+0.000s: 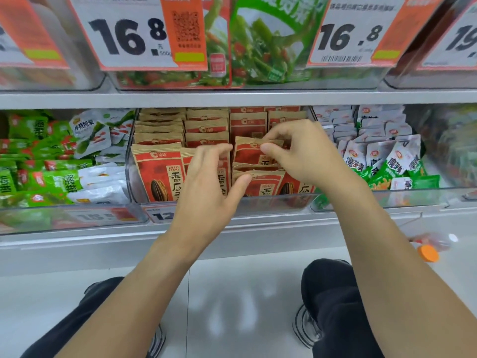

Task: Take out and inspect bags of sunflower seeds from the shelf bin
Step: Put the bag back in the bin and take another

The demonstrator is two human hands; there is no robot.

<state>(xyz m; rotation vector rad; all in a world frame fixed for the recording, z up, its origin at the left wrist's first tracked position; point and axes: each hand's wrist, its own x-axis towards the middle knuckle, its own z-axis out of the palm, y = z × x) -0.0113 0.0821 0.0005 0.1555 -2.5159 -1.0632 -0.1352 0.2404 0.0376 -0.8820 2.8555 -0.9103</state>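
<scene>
A clear plastic shelf bin (130,161) holds several rows of brown-and-red sunflower seed bags (157,174). My right hand (296,153) reaches into the bin's right half and pinches the top edge of one upright seed bag (247,153) between thumb and fingers. My left hand (206,182) hovers over the front middle of the bin, fingers loosely curved, thumb touching the top of a front-row bag (265,182). It hides part of the bags behind it.
Green and white snack packs (51,161) fill the bin to the left, white and green packs (387,156) the bin to the right. Price cards (124,34) hang on the shelf above. An orange-capped bottle (429,248) lies on the floor at right. My knees are below.
</scene>
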